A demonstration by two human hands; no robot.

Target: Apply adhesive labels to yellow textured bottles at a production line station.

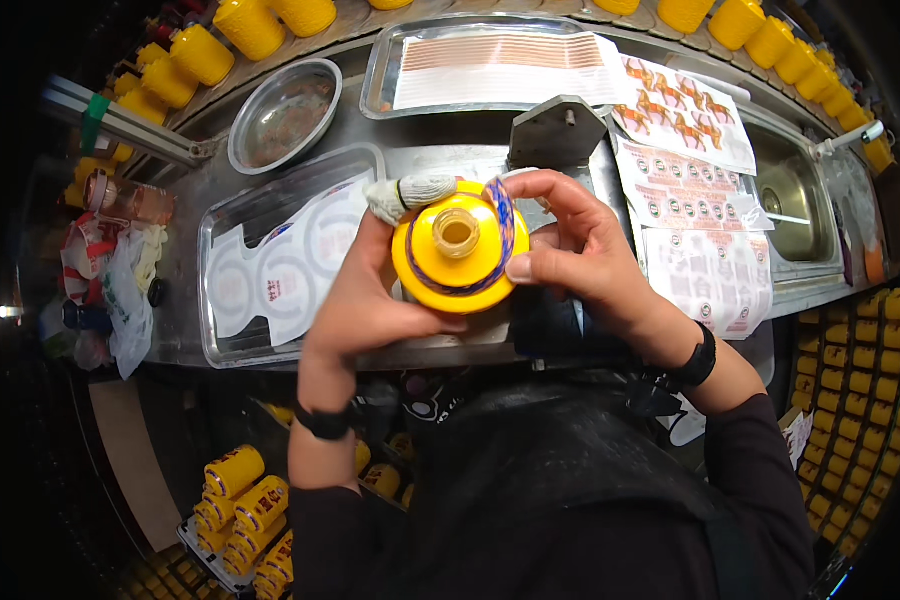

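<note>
Black apron (530, 470) closest, then both bare hands over the counter. Yellow bottle (460, 268) sits between them, mid-view, off the counter, open neck (457, 213) facing up at the camera; long axis runs roughly along the line of sight. Left hand (355, 300) clamped round the bottle's left side, thumb along the near edge, white fabric wrap (425, 190) on its far fingers. Blue-purple patterned strip (508, 225) curves round the bottle's shoulder.

Key relation: the strip's broad stretch is on the bottle's right, running near-far, immediately left of the right hand (595, 245); that hand is the nearer one. Its forefinger tip is at the far end of this stretch, thumb tip at the near end, the two apart; can't tell if they clamp anything.

Left of the hands: clear tray (207, 310) with cut decal sheets (295, 270). Right: printed sheets (705, 280). Farther: upright metal plate (558, 133), metal bowl (235, 140), horse-figure sheet (675, 105), sink (795, 205), back tray (378, 75) with striped sheet (510, 70). Farthest: ledge with yellow containers (202, 55).
</note>
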